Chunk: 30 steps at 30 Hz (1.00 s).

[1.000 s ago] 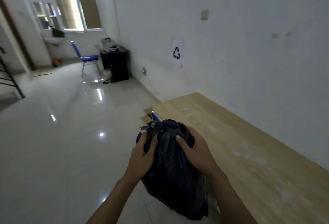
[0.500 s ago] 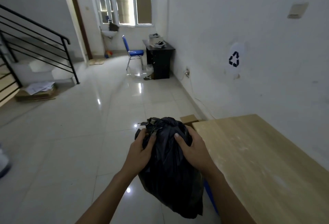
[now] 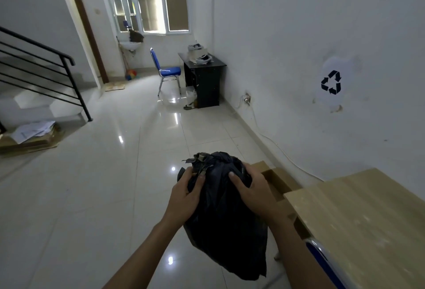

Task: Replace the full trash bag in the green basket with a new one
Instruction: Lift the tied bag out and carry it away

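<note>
Table (image 3: 368,219) slid right; left hand (image 3: 184,196), right hand (image 3: 253,190) grip trash bag (image 3: 220,226).

Blue chair (image 3: 166,71), black desk (image 3: 204,77), wooden table (image 3: 363,215), stair railing (image 3: 43,68)

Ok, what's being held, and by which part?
The black trash bag: left hand and right hand grip its upper sides, just below the gathered top.

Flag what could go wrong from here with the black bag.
1. The left hand and right hand grip the black bag near its knot; the plastic might tear and spill onto the glossy floor.
2. The bag hangs close to the wooden table corner and could snag.
</note>
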Available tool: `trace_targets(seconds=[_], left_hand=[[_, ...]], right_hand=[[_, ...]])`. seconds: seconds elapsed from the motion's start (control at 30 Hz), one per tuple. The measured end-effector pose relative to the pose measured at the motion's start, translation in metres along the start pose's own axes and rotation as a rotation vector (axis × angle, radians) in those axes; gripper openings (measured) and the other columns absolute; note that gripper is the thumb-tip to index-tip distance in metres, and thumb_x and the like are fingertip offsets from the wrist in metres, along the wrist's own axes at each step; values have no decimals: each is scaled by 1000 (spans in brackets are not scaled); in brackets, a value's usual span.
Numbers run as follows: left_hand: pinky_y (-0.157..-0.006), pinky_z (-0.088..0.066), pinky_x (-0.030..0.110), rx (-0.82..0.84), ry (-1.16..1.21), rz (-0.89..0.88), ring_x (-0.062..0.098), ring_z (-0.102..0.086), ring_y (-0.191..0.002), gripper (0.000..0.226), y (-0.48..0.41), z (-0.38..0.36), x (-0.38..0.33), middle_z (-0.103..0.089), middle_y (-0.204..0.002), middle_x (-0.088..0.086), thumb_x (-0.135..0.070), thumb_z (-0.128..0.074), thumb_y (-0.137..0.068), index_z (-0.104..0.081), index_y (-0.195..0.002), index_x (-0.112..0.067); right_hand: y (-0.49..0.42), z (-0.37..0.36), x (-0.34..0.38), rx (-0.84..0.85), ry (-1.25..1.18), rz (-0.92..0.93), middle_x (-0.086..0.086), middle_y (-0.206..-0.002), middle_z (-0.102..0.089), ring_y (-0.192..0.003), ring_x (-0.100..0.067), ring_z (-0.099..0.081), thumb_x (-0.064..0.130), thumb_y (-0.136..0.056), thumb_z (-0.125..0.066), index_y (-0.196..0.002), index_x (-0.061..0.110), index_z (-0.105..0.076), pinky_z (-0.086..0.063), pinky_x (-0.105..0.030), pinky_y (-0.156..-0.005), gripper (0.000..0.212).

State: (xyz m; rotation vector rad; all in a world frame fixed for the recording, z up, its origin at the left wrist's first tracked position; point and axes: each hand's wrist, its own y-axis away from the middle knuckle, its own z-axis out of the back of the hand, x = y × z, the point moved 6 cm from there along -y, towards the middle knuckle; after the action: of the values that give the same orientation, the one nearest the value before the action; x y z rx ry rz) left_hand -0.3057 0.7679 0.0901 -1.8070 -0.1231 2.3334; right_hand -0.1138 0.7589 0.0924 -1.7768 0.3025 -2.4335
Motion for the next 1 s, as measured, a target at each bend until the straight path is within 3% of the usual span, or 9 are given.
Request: trace_targets(seconds=[0.27, 0.53, 0.63, 0.7, 0.77, 0.83, 0.9, 1.0], left_hand=[[-75, -52, 19, 65, 1, -25, 0, -67, -92, 15, -152, 10, 35, -70, -100, -14, -37, -47, -101, -59, -110, -37], [-78, -56, 32, 149, 4, -32, 3, -66, -90, 15, -318, -33, 61, -69, -97, -14, -42, -45, -102, -58, -107, -35], [-80, -57, 45, 172, 13, -17, 13, -67, -87, 19, -373, -56, 71, -67, -91, -9, -45, -44, -102, -56, -105, -31], [-83, -55, 49, 191, 20, -5, 16, -66, -89, 18, -411, -71, 81, -67, -92, -7, -45, -43, -102, -54, -106, -31], [-85, -55, 46, 210, 36, 9, 12, -66, -92, 16, -443, -86, 89, -67, -96, -8, -42, -43, -102, -53, -108, -32], [-86, -56, 44, 228, 64, 37, 10, -66, -92, 15, -476, -103, 99, -66, -98, -9, -41, -43, -103, -53, -110, -32], [-87, -56, 46, 219, 86, 80, 12, -65, -93, 15, -508, -119, 112, -66, -100, -9, -43, -43, -102, -52, -109, -34], [-86, -56, 50, 268, 113, 106, 15, -65, -93, 14, -553, -148, 132, -65, -98, -9, -44, -41, -103, -52, -104, -35]], right_hand=[[-140, -18, -28, -59, 29, -27, 18, -115, -69, -109, -1, -64, 44, -95, -62, -125, 29, -62, -55, -34, -96, 33], [-284, 10, -81, -163, 80, -86, 18, -113, -68, -107, 1, -64, 49, -94, -61, -123, 29, -62, -52, -25, -91, 35], [-334, 29, -103, -250, 177, -123, 19, -112, -68, -106, -1, -63, 52, -93, -61, -122, 32, -62, -48, -23, -90, 36], [-365, 41, -120, -321, 272, -163, 17, -116, -66, -110, -6, -61, 65, -89, -57, -125, 36, -60, -48, -29, -95, 47], [-387, 51, -143, -393, 369, -256, 10, -131, -59, -123, -15, -54, 87, -78, -43, -130, 41, -55, -45, -44, -104, 70], [-403, 59, -166, -451, 390, -449, -1, -155, -35, -145, -25, -29, 100, -66, -32, -140, 48, -40, -30, -57, -114, 91], [-409, 63, -180, -473, 382, -640, -3, -165, -9, -152, -31, -3, 101, -61, -34, -149, 50, -23, -14, -63, -118, 102], [-416, 68, -205, -492, 345, -799, -3, -167, -4, -152, -34, -4, 95, -67, -43, -153, 51, -11, -10, -63, -118, 101]])
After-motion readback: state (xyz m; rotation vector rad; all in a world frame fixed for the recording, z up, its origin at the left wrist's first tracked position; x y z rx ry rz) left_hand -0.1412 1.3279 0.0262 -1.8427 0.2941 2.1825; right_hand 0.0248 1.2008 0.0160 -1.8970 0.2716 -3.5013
